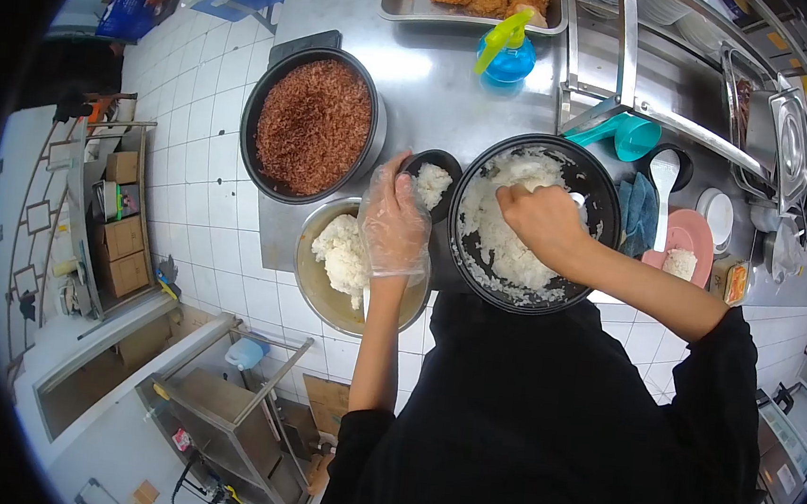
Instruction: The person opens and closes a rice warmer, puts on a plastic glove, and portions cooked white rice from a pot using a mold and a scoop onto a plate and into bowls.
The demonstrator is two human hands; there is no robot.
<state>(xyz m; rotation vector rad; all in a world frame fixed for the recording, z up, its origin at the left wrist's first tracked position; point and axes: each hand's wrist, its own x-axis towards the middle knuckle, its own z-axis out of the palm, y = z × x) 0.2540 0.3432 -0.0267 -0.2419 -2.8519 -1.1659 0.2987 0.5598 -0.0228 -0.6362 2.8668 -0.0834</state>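
Note:
My left hand [394, 218], in a clear plastic glove, is closed around the left side of a small black bowl [413, 163] with white rice [432, 186] in it. Over a large black pot [606, 187] of white rice [503, 246], my right hand [543, 223] is curled into a fist. What its fingers hold is hidden; a small white piece shows beside the wrist. Under my left hand stands a metal bowl [310, 292] with a mound of white rice [342, 255].
A black pot [248, 136] of reddish-brown rice stands left. At the back are a tray [432, 15] of fried pieces and a blue bottle [506, 63] with a green top. To the right lie a teal scoop [635, 138], a white paddle [663, 178], a blue cloth [638, 214] and a pink plate [695, 226].

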